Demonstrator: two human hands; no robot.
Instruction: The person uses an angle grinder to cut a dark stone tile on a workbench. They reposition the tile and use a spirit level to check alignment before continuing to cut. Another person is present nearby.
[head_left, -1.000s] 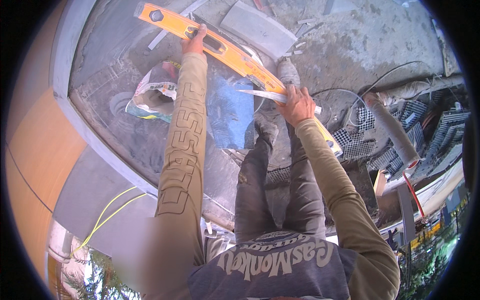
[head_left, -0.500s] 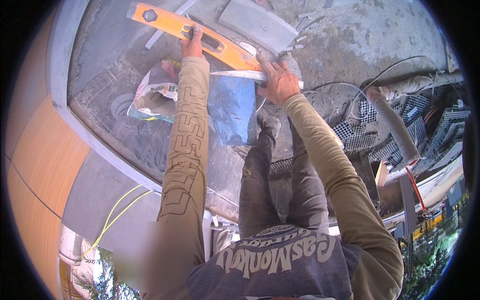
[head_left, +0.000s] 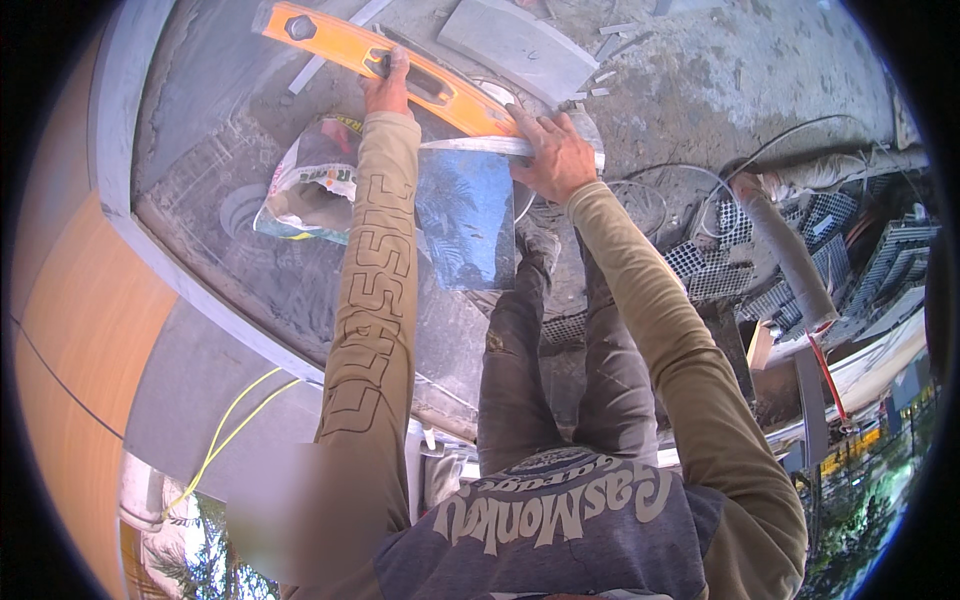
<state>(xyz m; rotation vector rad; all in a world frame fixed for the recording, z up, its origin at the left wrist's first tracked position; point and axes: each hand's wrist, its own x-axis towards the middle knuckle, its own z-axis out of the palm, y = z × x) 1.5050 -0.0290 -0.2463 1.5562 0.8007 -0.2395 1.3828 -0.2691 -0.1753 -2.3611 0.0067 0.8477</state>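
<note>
A long orange spirit level (head_left: 432,88) lies at a slant across the top of the view, its right end lower. My left hand (head_left: 386,88) is closed on it, fingers through a slot near its middle. My right hand (head_left: 556,158) bends over the pale top edge (head_left: 480,146) of a slab, with the thumb on the near side. Its index fingertip is at the level's right end. Below that edge is a glossy blue face (head_left: 464,220) that reflects a tree. An opened printed bag (head_left: 312,185) sits left of it, partly behind my left forearm.
A grey slab (head_left: 517,50) and thin offcuts (head_left: 606,48) lie on the dusty floor ahead. Black grid panels (head_left: 725,262), a pipe (head_left: 785,250) and a loose cable (head_left: 700,170) are at right. A pale wall edge (head_left: 215,285) curves along the left, with a yellow cord (head_left: 215,440) beyond.
The spirit level has shifted very slightly upward in the view with both hands still at it. A tree's reflection now shows clearly in the blue face.
</note>
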